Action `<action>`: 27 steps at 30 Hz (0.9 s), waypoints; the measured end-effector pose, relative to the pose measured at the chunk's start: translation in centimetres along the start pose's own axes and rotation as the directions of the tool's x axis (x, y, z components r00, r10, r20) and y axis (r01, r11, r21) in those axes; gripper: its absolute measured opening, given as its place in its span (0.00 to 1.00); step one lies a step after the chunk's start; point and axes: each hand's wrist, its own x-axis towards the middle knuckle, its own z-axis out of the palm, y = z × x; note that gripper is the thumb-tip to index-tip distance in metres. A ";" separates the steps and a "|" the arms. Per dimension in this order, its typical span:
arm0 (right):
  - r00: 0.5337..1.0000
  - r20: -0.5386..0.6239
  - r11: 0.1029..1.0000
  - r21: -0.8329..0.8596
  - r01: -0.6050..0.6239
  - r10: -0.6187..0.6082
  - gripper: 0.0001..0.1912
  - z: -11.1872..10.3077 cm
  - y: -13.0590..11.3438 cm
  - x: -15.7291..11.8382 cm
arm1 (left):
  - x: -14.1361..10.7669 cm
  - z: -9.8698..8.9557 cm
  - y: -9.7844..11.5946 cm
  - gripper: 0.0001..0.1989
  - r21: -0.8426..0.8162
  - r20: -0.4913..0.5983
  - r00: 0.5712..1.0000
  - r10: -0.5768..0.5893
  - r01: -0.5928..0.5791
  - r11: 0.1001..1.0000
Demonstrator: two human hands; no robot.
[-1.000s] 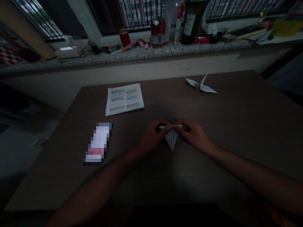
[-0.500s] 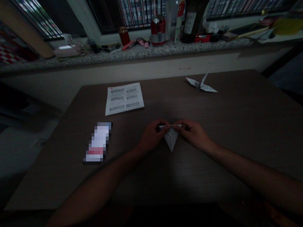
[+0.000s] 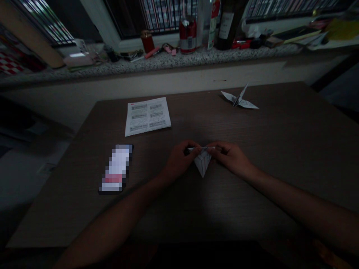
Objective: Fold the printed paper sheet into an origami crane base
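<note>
left hand [image 3: 181, 158] and right hand [image 3: 232, 157] pinch folded paper [image 3: 203, 164] by its top edge, as far as dimness shows.

phone [image 3: 117, 166] & printed sheet [image 3: 147, 116] block l side; room btwn r hand [image 3: 231, 155] & paper crane [image 3: 238, 101].

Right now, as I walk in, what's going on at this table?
A person is holding a small folded paper triangle with the left hand and right hand, each at one of its far corners; its tip points back toward the person. Farther off to the right on the table sits a paper crane. To the left lie a printed sheet and, nearer, a phone with its screen lit.
</note>
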 end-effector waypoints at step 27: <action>0.993 -0.047 0.989 -0.112 0.100 -0.106 0.12 0.2 -0.2 0.1 | -0.2 0.4 0.4 0.12 -0.048 0.009 1.000 0.009 -0.009 0.999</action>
